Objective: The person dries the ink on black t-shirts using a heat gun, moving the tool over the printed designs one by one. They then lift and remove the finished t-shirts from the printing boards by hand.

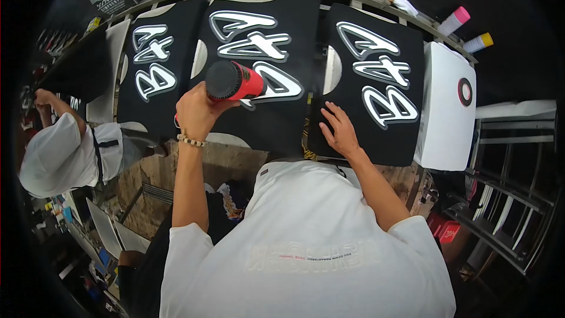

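My left hand (199, 111), with a beaded bracelet at the wrist, is closed around a red heat gun (250, 81) with a round black end. The heat gun hangs over the middle black shirt (271, 121) and hides part of its white and grey "BAD" print (253, 46). My right hand (341, 129) is open, its fingers spread at the lower left edge of the right black shirt (376, 141). That shirt bears the same lettering (385, 73). A third printed black shirt (179, 88) lies to the left.
A white shirt-covered board (444, 123) with a dark ring-shaped roll on it lies at the far right. Two spray cans, pink-capped (454, 20) and yellow-capped (478, 43), stand by the back rail. Another person (65, 153) works at the left. A metal rack (512, 182) stands at right.
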The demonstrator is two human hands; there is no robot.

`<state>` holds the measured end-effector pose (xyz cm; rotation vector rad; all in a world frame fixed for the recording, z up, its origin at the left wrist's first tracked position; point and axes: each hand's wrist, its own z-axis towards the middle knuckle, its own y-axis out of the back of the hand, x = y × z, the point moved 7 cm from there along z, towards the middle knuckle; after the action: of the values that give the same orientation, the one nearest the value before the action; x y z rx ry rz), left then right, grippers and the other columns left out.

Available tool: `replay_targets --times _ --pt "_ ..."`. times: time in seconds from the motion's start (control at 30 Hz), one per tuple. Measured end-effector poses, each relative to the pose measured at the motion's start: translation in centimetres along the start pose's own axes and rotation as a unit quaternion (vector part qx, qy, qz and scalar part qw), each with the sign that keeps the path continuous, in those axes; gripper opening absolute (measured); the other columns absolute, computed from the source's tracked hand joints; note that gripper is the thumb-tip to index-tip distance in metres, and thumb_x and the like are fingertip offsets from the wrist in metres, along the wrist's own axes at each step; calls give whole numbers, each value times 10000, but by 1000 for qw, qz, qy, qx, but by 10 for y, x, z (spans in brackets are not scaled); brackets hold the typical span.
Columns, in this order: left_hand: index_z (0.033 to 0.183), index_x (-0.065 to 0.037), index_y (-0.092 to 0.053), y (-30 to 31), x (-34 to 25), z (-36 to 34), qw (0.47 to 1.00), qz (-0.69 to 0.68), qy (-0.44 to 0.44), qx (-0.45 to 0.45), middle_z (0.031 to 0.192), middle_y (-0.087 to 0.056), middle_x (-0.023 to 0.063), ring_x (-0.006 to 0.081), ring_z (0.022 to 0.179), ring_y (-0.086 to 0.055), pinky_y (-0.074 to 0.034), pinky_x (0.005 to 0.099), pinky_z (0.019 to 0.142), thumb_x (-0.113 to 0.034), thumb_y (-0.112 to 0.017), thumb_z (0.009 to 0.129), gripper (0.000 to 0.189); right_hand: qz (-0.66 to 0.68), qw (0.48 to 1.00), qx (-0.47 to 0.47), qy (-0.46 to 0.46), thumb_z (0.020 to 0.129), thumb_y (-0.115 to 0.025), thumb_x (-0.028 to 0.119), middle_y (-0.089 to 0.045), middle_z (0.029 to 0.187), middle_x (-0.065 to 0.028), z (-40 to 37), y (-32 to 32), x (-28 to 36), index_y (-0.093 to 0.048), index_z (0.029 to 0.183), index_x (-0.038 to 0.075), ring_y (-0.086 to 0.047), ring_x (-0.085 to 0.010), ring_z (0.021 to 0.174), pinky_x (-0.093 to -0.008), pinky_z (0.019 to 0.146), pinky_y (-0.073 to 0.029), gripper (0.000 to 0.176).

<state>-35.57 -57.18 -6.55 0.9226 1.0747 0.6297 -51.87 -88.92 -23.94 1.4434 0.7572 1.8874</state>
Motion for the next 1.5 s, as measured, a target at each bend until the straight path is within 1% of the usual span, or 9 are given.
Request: replay_targets --times 0.07,0.2,0.37,0.5,0.6,0.83,1.0,1.13,1.5 --pt "926 -70 -749 -13 -24 7 1000 -2 -14 10 849 -755 110 358 776 -721 -560 431 679 -415 -976 639 503 31 999 -42 0 908 -771 76 -663 1311 -169 -9 21 -3 -725 1186 4 -692 -372 1095 -431 932 -582 291" --pt "951 -49 -745 -28 -75 7 999 -34 -3 -9 847 -755 141 379 782 -725 -555 428 677 -380 -984 655 504 46 996 -58 -40 927 -758 83 -721 1042 -109 -35 58 -42 -751 1034 49 -728 -317 837 -387 712 -604 113" --pt "1041 -4 -776 -48 -90 -28 984 -171 42 18 904 -797 161 317 800 -776 -578 401 731 -263 -979 732 451 -14 988 -136 -75 956 -752 184 -723 858 -119 -68 150 -142 -744 923 60 -719 -303 729 -406 641 -561 129" --pt "1064 -21 -787 -72 -170 -85 976 -181 104 60 941 -806 140 283 848 -783 -579 382 764 -209 -974 733 424 -76 971 -170 -152 953 -763 262 -676 775 -99 -101 229 -236 -731 827 64 -673 -294 665 -425 606 -526 236" --pt "1072 -28 -790 -107 -237 -114 971 -188 125 83 966 -809 132 249 863 -781 -575 369 766 -181 -964 745 400 -85 968 -150 -185 946 -761 261 -688 810 -98 -117 263 -288 -737 829 60 -676 -302 734 -431 662 -525 233" --pt "1122 12 -761 -124 -354 -143 940 -301 159 11 1002 -805 115 200 883 -757 -584 361 828 -146 -931 814 386 -73 992 -76 -72 932 -751 241 -709 1140 -95 -115 274 -349 -775 1016 56 -639 -310 1100 -458 944 -481 205" --pt "1107 -40 -765 -130 -367 -118 995 -55 70 49 967 -790 109 241 843 -756 -578 359 768 -204 -919 829 358 -124 988 -88 12 980 -707 289 -570 1538 -128 -110 261 -358 -719 1324 95 -468 -376 1463 -525 1230 -343 395" --pt "958 -102 -780 -154 -385 -86 996 76 -34 28 817 -752 120 376 753 -717 -558 418 659 -472 -956 697 486 -135 990 -45 9 1012 -661 324 -530 1583 -124 -103 250 -356 -668 1411 114 -418 -373 1507 -542 1267 -283 451" --pt "957 -126 -775 -193 -391 -58 984 128 -8 124 837 -763 79 334 793 -736 -576 441 688 -540 -937 629 552 -160 986 -56 -10 1039 -607 348 -521 1592 -79 -104 250 -356 -641 1428 113 -418 -330 1508 -524 1269 -279 456"
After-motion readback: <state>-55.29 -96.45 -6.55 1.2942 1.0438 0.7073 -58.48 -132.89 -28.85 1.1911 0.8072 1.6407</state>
